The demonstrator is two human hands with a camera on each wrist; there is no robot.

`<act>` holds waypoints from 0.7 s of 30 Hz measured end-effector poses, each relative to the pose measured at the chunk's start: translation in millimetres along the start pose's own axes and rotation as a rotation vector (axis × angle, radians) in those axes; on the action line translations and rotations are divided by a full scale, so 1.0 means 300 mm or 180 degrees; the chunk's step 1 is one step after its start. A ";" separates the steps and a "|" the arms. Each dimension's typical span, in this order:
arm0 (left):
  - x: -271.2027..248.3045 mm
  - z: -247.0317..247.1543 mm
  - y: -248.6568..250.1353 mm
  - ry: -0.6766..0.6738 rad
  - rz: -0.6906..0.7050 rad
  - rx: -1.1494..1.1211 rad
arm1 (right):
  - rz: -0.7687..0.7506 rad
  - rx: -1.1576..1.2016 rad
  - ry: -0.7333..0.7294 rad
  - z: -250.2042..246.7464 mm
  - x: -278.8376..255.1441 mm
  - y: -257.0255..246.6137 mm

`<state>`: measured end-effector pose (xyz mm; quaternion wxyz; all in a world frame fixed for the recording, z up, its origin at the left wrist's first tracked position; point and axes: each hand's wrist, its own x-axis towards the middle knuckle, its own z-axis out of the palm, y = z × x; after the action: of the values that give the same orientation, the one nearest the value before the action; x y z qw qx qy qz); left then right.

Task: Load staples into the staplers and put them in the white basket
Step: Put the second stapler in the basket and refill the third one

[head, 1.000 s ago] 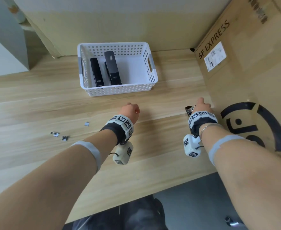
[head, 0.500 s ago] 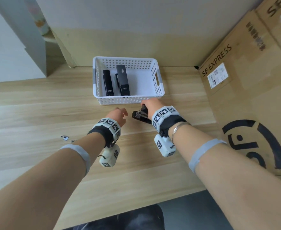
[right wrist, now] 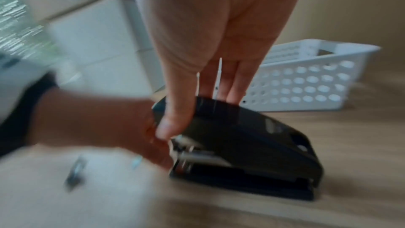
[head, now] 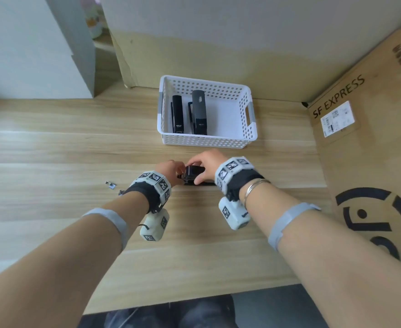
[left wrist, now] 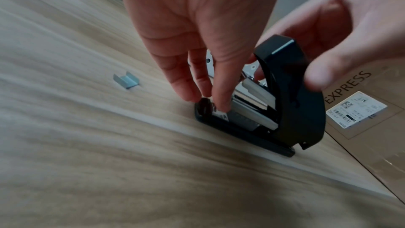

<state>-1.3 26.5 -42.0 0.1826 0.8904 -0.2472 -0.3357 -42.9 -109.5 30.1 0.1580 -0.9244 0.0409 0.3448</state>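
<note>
Loading is in progress on the black plastic stapler (head: 192, 174), on the pale wooden table (head: 52, 162) near the white perforated plastic basket (head: 207, 141) — two dark staplers (head: 177, 114) already inside. The right hand (head: 204, 165) clamps its raised cover (left wrist: 285, 75); straight fingertips (left wrist: 221, 105) of the left hand (head: 171, 168) press the magazine (left wrist: 252, 112). Closing and basketing remain.

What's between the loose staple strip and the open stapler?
Only the left hand, its fingers on the stapler; otherwise bare table. Left wrist view.
</note>
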 end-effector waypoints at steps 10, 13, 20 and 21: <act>-0.001 -0.011 0.025 0.0052 0.0041 0.0017 | 0.1129 0.0834 0.0080 0.047 -0.022 0.288; 0.002 0.000 0.016 0.0089 0.0060 0.0055 | 0.1238 0.1146 0.0222 0.075 -0.002 0.283; 0.019 0.011 -0.001 0.0153 0.0145 0.0127 | 0.1341 0.0968 -0.0009 0.053 0.043 0.263; 0.019 0.013 -0.001 0.0150 0.0147 0.0165 | 0.1335 0.0889 -0.0057 0.050 0.048 0.257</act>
<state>-0.1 22.7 -47.7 0.1729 0.8966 -0.2718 -0.3038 -55.8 -177.3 -10.3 0.2095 -0.8618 0.2776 0.3692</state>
